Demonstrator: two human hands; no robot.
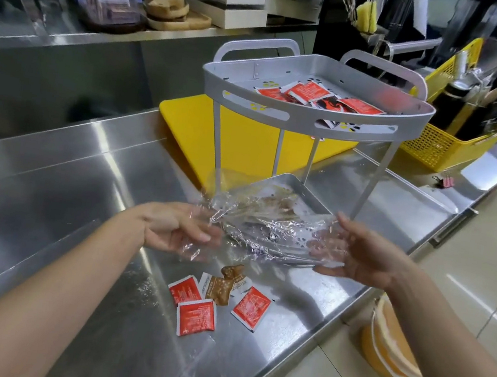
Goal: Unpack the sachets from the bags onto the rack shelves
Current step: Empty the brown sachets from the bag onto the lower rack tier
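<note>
Sachets [195, 316], flat red, on steel counter [81, 198]; crinkly clear bag [266, 238] pinched in left grip [172, 229]; right grip [361, 257] hold unclear.

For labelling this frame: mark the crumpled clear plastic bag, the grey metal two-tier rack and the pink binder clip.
crumpled clear plastic bag [266, 238], head view, its wrinkled middle.
grey metal two-tier rack [302, 121], head view, top shelf's front rim.
pink binder clip [448, 182], head view, its pink body.

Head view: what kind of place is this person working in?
Probably a commercial kitchen, perhaps a café's: a long stainless steel counter, a yellow cutting board, and sauce sachets piled on a metal rack.
</note>
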